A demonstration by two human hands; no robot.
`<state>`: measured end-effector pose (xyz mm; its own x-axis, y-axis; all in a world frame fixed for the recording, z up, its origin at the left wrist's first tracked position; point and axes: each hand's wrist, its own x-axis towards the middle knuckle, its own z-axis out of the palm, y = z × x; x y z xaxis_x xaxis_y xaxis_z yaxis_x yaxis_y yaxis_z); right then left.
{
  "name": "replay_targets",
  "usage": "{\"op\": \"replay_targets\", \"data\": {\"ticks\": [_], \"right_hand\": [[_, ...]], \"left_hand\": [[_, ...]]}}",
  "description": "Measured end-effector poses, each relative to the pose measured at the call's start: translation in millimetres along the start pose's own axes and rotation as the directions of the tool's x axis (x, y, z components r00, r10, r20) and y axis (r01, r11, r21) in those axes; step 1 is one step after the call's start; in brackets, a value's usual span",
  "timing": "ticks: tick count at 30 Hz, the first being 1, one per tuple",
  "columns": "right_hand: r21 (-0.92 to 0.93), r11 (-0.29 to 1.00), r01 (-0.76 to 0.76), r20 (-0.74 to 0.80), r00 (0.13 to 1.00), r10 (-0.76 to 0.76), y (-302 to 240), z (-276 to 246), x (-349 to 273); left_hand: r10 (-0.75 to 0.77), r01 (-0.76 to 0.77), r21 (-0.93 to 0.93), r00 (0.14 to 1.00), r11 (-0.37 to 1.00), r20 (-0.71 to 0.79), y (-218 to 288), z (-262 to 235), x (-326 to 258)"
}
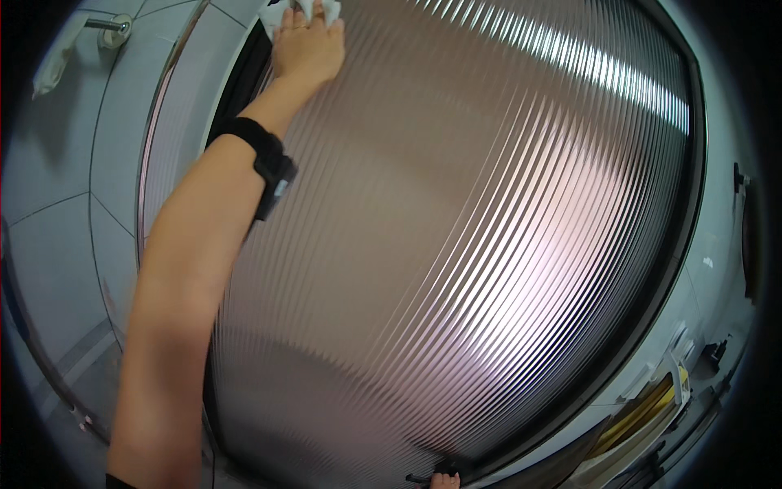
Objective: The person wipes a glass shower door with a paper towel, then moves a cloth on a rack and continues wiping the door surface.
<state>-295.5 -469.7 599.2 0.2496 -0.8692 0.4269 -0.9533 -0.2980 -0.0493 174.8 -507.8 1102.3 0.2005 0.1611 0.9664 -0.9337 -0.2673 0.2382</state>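
- At the lower edge, nearest the wearer, only the fingertips of the right hand [445, 480] are seen, just beside a small dark handle [419, 478] at the foot of the door frame; how far that grip is closed, and whether anything is held, cannot be told.
- The ribbed glass door [456, 244] fills most of the view — its ribs run lengthwise from the lower left up to the upper right, and it is edged by a dark frame [680, 269].
- The left forearm is stretched up and away along the glass panel's left edge, with a black wristband [262, 159] worn above the wrist.
- Farthest out, the left hand [308, 45] is laid flat, fingers spread, on a white cloth [319, 10] that is pressed against the top of the glass; the grip is open and flattened rather than closed, the cloth being pinned under palm and fingers.
- The cloth lies directly under and just beyond the fingertips, so it is by far nearer the left hand than the right.
- Left of that grip, a grey tiled wall [57, 244] is seen, with a metal rail [114, 28] and a pale towel [53, 65] hung from it.
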Motion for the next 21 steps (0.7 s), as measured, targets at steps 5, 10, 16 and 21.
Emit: {"op": "replay_targets", "data": {"ticks": [5,10,16,21], "right_hand": [[-0.004,0.999,-0.035,0.039,0.999,0.035,-1,4,-7],[0.003,0.999,-0.05,0.033,0.998,0.05,-2,-8,-8],[0.015,1.0,-0.005,0.027,1.0,0.005,5,-6,-4],[0.033,0.999,0.002,0.06,0.998,-0.004,3,-9,-1]], "left_hand": [[0.24,-0.273,-0.189,0.954,0.943,-0.18,86,-24,-20],[0.455,-0.456,-0.427,0.883,0.781,-0.111,169,-31,-67],[0.599,-0.626,-0.578,0.753,0.523,-0.272,193,-43,-128],[0.604,-0.628,-0.368,0.773,0.686,-0.193,150,-29,-90]]}}
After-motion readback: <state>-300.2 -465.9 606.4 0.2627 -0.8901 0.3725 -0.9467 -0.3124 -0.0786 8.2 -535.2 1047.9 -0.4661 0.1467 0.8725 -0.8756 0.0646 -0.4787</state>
